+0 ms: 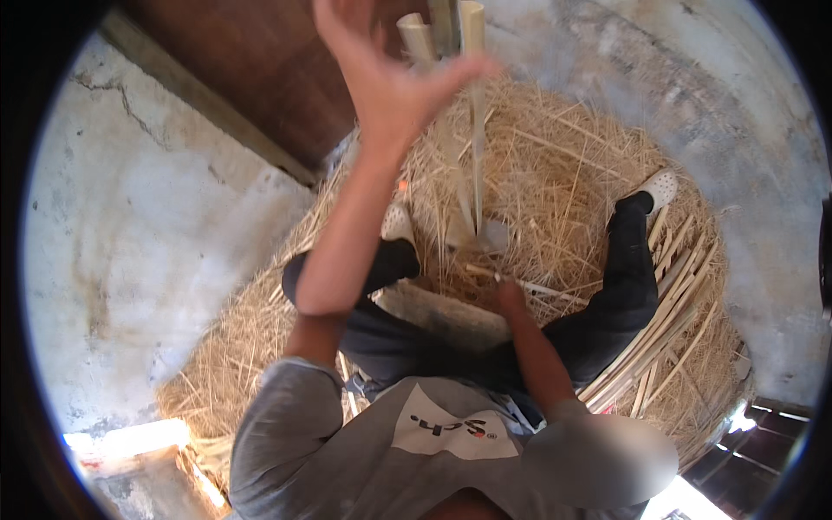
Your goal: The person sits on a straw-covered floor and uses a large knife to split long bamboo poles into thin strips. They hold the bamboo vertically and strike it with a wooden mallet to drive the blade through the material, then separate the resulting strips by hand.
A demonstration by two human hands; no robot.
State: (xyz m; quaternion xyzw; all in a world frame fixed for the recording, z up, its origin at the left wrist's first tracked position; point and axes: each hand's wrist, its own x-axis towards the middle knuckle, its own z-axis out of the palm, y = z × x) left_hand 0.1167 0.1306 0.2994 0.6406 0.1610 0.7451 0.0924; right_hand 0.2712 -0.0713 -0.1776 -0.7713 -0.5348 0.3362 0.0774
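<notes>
My left hand (pixel 386 95) is raised high at the far side, its fingers and thumb spread and slightly blurred. Its thumb overlaps two long split bamboo pieces (pixel 477 130) that stand nearly upright and come close together at the bottom. Whether the thumb touches them I cannot tell. A small grey flat thing (pixel 494 236) sits at their foot. Low between my knees, my right hand (pixel 513 299) is closed. A slim pale stick-like piece (pixel 479 270) shows beside its fingers; what the hand grips is too small to name.
Straw-like shavings (pixel 555 191) cover the floor between my spread legs. A rough wooden block (pixel 442 316) lies across in front of my lap. Long split strips (pixel 672 325) are piled at my right. Worn plaster walls (pixel 156 234) stand on both sides, with a brown door-like panel (pixel 251 61) at far left.
</notes>
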